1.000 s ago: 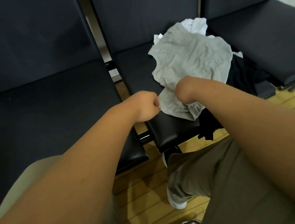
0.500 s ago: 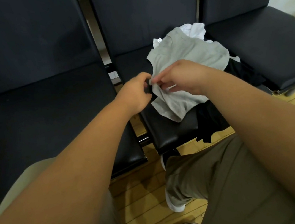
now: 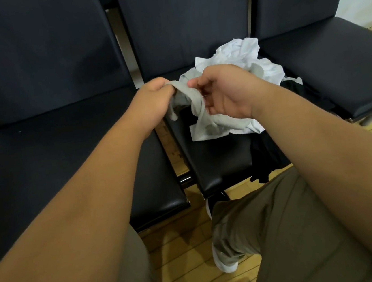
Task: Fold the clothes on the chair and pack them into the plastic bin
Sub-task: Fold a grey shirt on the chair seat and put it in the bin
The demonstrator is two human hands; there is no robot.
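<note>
The grey shirt [image 3: 204, 124] is held just above the middle chair seat [image 3: 218, 160], bunched up between both hands. One edge is clamped in the curled fingers of the left hand [image 3: 152, 102]. More of the cloth is gripped by the right hand [image 3: 223, 94], with the fingers curled round the fabric and the thumb stuck out toward the left hand. The shirt's lower part is left trailing down onto the seat.

The rest of the pile is carried by that same seat. A crumpled white garment [image 3: 240, 56] is heaped at the back by the backrest, right behind the right hand. A black garment [image 3: 266, 154] is slumped over the seat's front right edge and hangs toward the wooden floor [image 3: 188, 246].

Room-wise, the left chair seat [image 3: 65, 160] is set just beside, split off by a narrow gap, and the right chair seat [image 3: 335, 71] is close on the other side. The front edges are crowded by knees in olive trousers [image 3: 284, 222].
</note>
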